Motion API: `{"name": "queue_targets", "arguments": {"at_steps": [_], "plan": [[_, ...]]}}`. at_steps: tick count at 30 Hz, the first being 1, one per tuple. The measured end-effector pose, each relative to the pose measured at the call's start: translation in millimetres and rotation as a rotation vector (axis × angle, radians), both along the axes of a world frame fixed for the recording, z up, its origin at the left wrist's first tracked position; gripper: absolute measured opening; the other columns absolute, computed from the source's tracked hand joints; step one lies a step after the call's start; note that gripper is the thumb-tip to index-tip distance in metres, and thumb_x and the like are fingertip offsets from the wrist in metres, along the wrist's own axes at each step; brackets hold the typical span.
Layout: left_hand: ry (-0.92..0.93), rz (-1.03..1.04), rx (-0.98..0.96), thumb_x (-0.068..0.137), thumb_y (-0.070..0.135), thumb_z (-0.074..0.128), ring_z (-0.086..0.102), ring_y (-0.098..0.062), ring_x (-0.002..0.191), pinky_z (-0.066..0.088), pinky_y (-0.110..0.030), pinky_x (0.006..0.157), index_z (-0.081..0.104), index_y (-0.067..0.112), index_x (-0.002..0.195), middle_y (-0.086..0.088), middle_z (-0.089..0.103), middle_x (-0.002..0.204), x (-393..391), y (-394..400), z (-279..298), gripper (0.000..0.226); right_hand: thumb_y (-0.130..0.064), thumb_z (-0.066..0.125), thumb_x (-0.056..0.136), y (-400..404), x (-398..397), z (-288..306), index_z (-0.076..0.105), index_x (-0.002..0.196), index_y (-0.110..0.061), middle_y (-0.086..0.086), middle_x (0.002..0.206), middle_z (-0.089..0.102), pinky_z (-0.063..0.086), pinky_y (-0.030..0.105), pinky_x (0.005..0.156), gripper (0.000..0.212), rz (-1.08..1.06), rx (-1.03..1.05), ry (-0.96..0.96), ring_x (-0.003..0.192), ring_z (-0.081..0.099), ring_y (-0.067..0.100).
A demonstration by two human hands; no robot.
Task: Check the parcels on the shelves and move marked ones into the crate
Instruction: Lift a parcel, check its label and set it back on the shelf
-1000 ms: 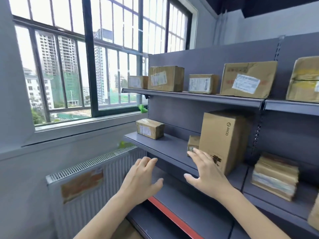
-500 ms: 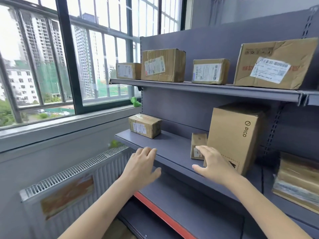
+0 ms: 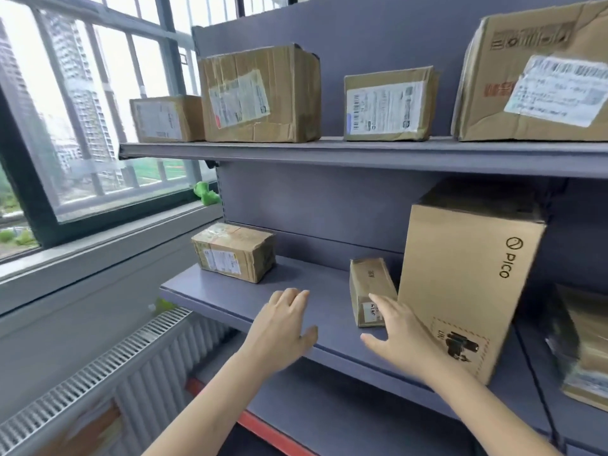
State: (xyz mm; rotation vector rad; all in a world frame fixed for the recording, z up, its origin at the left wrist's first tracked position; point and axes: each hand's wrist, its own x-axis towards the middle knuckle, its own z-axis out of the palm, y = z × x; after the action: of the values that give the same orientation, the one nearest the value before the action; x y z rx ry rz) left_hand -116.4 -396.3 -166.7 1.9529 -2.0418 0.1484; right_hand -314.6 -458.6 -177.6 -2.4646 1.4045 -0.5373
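both hands are out over the middle shelf, neither holding anything. left hand is palm down with fingers straight and loosely together, thumb out to the side, hovering above the shelf's front edge. right hand has its fingers spread and extended, with the fingertips against or just short of the labelled front face of the small narrow parcel; can't tell if there's actual contact.

relative to the right hand: the small narrow parcel is right at the fingertips, and the tall pico box stands just beside the hand's outer edge, tilted slightly and touching or nearly touching the small parcel. the hand partly overlaps the lower left corner of the pico box.

relative to the left hand: a taped parcel sits ahead of it and a bit to its outer side, well apart, near the left end of the same shelf.

above both hands is the upper shelf, carrying four labelled parcels: a small one at the far left, a bigger taped box, a medium box and a large carton cut off by the frame edge.

out past the right hand there's a stack of wrapped parcels in the next bay. the radiator is below the left forearm, under the window. there's a green object on the sill.
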Motion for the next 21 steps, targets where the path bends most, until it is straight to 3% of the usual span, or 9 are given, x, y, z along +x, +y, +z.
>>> {"name": "queue_targets", "arguments": {"at_steps": [6, 13, 17, 21], "plan": [[0.092, -0.138, 0.052, 0.094, 0.036, 0.045, 0.031, -0.02, 0.128, 0.037, -0.028, 0.1, 0.024, 0.015, 0.143, 0.0, 0.034, 0.142, 57.1, -72.5, -15.7, 0.058, -0.034, 0.057, 0.088, -41.6, 47.6, -9.1, 0.017, 0.147, -0.021, -0.004, 0.152, 0.024, 0.028, 0.026, 0.105, 0.072, -0.173, 0.097, -0.07, 0.136, 0.027, 0.015], [0.161, -0.268, 0.091, 0.093, 0.034, 0.044, 0.034, -0.02, 0.126, 0.035, -0.029, 0.101, 0.026, 0.014, 0.143, 0.0, 0.035, 0.14, 116.3, -141.8, -31.2, 0.057, -0.031, 0.053, 0.09, -88.2, 93.8, -15.0, 0.012, 0.149, -0.016, -0.001, 0.156, 0.014, 0.018, 0.029, 0.115, 0.074, -0.421, 0.085, -0.051, 0.143, 0.015, 0.017], [0.188, -0.369, 0.148, 0.094, 0.034, 0.042, 0.033, -0.018, 0.127, 0.034, -0.027, 0.102, 0.024, 0.015, 0.144, 0.001, 0.034, 0.14, 105.2, -169.4, -46.0, 0.056, -0.033, 0.054, 0.087, -113.6, 98.9, -18.8, 0.019, 0.147, -0.014, 0.002, 0.152, 0.023, 0.024, 0.036, 0.113, 0.072, -0.569, 0.09, -0.008, 0.14, 0.019, 0.021], [0.212, -0.447, 0.225, 0.094, 0.034, 0.042, 0.033, -0.017, 0.127, 0.036, -0.027, 0.101, 0.025, 0.017, 0.143, 0.002, 0.035, 0.14, 81.1, -187.4, -59.2, 0.055, -0.04, 0.054, 0.087, -135.4, 90.1, -15.3, 0.02, 0.145, -0.011, 0.008, 0.145, 0.032, 0.026, 0.033, 0.111, 0.073, -0.715, 0.097, 0.018, 0.135, 0.027, 0.025]]}}
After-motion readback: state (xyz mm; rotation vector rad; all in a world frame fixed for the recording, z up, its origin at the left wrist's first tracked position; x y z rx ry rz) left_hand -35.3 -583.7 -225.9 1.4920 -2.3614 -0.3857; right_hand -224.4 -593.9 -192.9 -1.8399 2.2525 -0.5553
